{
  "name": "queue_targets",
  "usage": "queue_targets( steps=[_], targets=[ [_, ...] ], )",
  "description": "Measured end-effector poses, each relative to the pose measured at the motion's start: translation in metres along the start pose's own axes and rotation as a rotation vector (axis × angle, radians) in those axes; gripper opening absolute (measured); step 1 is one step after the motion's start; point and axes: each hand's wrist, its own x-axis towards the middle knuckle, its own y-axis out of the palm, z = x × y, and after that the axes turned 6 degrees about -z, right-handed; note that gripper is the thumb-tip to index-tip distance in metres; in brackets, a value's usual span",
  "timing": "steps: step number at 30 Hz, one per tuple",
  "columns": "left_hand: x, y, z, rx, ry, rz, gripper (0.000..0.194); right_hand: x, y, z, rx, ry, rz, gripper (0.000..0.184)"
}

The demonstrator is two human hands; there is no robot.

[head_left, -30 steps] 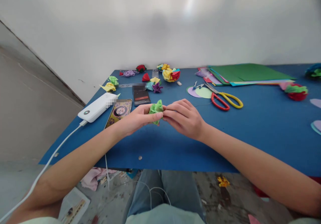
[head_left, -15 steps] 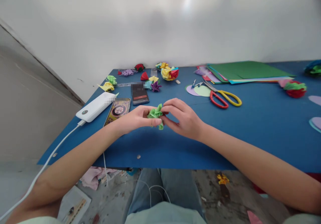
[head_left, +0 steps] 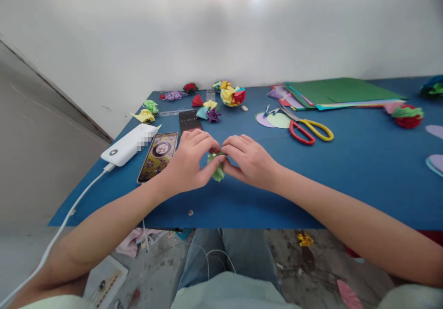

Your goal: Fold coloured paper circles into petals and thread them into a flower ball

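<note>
Between both hands, above the front part of the blue table (head_left: 242, 207), is a light green crumpled paper flower (head_left: 218, 173). My left hand (head_left: 194, 161) pinches it from the left, thumb and fingertips closed at its top. From the right, my right hand (head_left: 251, 161) pinches the same top edge, its fingertips meeting those of the left hand. The fingers cover much of the flower; its frilled lower part hangs below the thumbs. Close to my left hand lie a phone with a patterned screen (head_left: 159, 154) and a dark phone (head_left: 189, 120), partly covered by the fingers.
Scissors (head_left: 308, 131) with red and yellow handles lie to the right, beside pale paper ovals (head_left: 280, 121). Behind them is a stack of coloured paper (head_left: 342, 92). Several paper flowers, including a yellow-red one (head_left: 232, 97), sit at the back. A white power bank (head_left: 128, 145) with a cable is left.
My left hand has turned over and moved up, going from cradling the green flower to pinching its top. The flower has tipped so its frills hang downward. The right hand stays close by.
</note>
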Motion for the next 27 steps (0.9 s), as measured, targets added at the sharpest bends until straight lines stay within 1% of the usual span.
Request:
queue_targets(
  steps=[2, 4, 7, 9, 12, 15, 16, 18, 23, 25, 27],
  targets=[
    [0.001, 0.001, 0.001, -0.04, 0.022, 0.035, 0.014, 0.0, 0.0, 0.001, 0.061, 0.048, -0.004, 0.015],
    [0.002, 0.001, 0.004, -0.105, 0.041, 0.037, 0.014, 0.0, -0.001, 0.0, 0.203, 0.124, -0.012, 0.012],
    [0.003, -0.002, 0.006, -0.148, 0.056, 0.037, 0.013, 0.0, -0.003, -0.001, 0.472, 0.288, -0.024, 0.012],
    [0.004, -0.004, 0.006, -0.158, 0.058, 0.057, 0.014, 0.001, -0.005, -0.003, 0.599, 0.407, -0.024, 0.014],
    [0.004, -0.007, 0.005, -0.163, 0.059, 0.065, 0.016, 0.004, -0.008, -0.006, 0.764, 0.546, 0.013, 0.016],
    [0.005, -0.009, 0.005, -0.15, 0.063, 0.066, 0.016, 0.006, -0.011, -0.009, 0.904, 0.614, 0.089, 0.019],
    [0.005, -0.008, 0.005, -0.143, 0.065, 0.068, 0.015, 0.006, -0.011, -0.01, 0.914, 0.617, 0.111, 0.02],
    [0.006, -0.007, 0.005, -0.125, 0.069, 0.064, 0.016, 0.005, -0.011, -0.011, 0.835, 0.577, 0.122, 0.021],
    [0.004, -0.001, 0.006, -0.078, 0.076, 0.036, 0.018, -0.002, -0.008, -0.004, 0.389, 0.292, 0.047, 0.021],
    [0.003, 0.001, 0.006, -0.064, 0.08, 0.019, 0.019, -0.005, -0.006, 0.0, 0.287, 0.236, 0.066, 0.024],
    [0.001, 0.003, 0.007, -0.052, 0.097, 0.001, 0.019, -0.007, -0.004, 0.002, 0.244, 0.214, 0.085, 0.026]
  ],
)
